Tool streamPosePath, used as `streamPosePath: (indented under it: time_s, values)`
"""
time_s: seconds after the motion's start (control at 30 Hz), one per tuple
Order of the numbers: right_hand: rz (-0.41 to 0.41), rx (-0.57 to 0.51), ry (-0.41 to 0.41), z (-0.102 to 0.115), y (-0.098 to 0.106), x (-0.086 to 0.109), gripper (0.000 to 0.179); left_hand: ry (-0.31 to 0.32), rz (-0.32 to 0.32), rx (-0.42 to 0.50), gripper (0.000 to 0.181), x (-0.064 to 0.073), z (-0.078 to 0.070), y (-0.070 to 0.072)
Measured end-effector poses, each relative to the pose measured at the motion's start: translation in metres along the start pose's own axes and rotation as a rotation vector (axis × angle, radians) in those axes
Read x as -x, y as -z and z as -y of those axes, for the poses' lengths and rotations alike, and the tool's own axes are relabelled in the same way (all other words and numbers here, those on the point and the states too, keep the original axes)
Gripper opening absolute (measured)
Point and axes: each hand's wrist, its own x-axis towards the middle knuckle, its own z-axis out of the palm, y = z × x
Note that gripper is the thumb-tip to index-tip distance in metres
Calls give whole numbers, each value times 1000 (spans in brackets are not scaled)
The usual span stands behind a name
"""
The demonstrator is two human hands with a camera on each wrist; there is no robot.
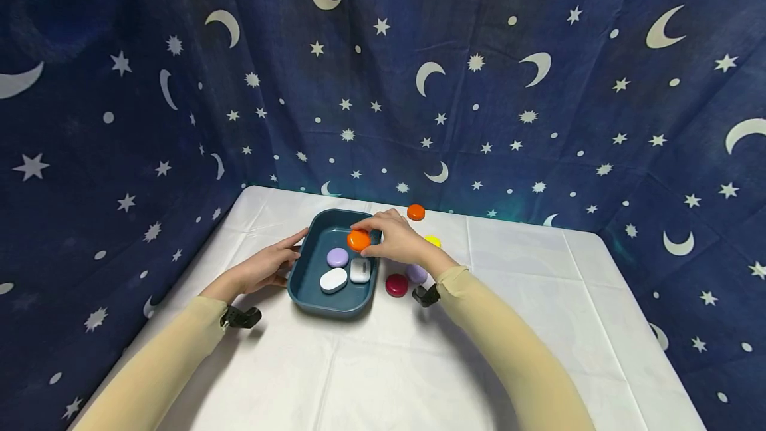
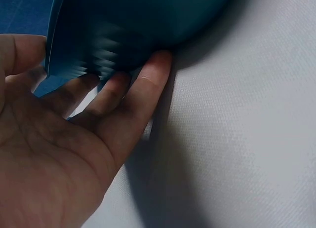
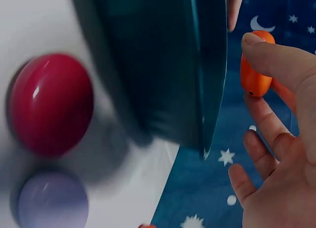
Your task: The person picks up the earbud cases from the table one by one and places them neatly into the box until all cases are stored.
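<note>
My right hand (image 1: 395,237) pinches a glossy orange rounded disc (image 1: 359,240) between thumb and fingers, over the back right of a dark teal tray (image 1: 331,312). A small dark hole shows in the edge of the orange disc (image 3: 255,80) in the right wrist view. My left hand (image 1: 266,268) rests against the tray's left side, its fingers (image 2: 155,72) touching the outer wall and its thumb at the rim. Inside the tray lie a lilac disc (image 1: 338,257), a white oval case (image 1: 333,281) and a white squarish case (image 1: 360,271) with a grey panel.
Right of the tray, a crimson disc (image 1: 396,285) and a second lilac disc (image 1: 416,274) lie on the white-covered table (image 1: 383,371). A yellow piece (image 1: 433,241) shows partly behind the right wrist. Another orange disc (image 1: 415,212) lies near the back edge, before a star-patterned curtain (image 1: 371,72).
</note>
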Motion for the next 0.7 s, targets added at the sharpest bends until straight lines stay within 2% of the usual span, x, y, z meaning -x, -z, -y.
streamPosePath:
  time_s: [0.27, 0.7]
  values:
    - [62, 12, 24, 17, -15, -17, 54, 7, 15, 10, 66, -1, 1, -1]
    - [134, 85, -14, 30, -39, -40, 57, 32, -9, 18, 64, -1, 0, -1]
